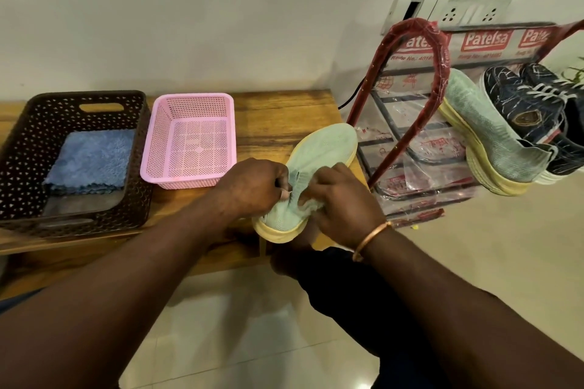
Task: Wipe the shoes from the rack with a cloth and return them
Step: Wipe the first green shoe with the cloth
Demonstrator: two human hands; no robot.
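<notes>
A pale green knit shoe [328, 148] with a yellow sole lies on the right end of the wooden bench, toe pointing away from me. My left hand [252, 186] pinches the collar of the shoe on its left side. My right hand [344, 199] grips the heel part on the right, fingers curled into the knit. Its matching green shoe [486, 133] sits on the red shoe rack [410, 98] to the right, next to a dark blue patterned sneaker [524, 104]. A folded blue cloth [91, 161] lies in the dark brown basket [25, 148] at the left.
A pink plastic basket [189, 139] stands empty between the brown basket and the shoe. The wooden bench [284, 114] runs along a white wall. Wall sockets [461, 9] sit above the rack. Glossy tiled floor [505, 246] lies below, and my dark-clothed knee is under my right arm.
</notes>
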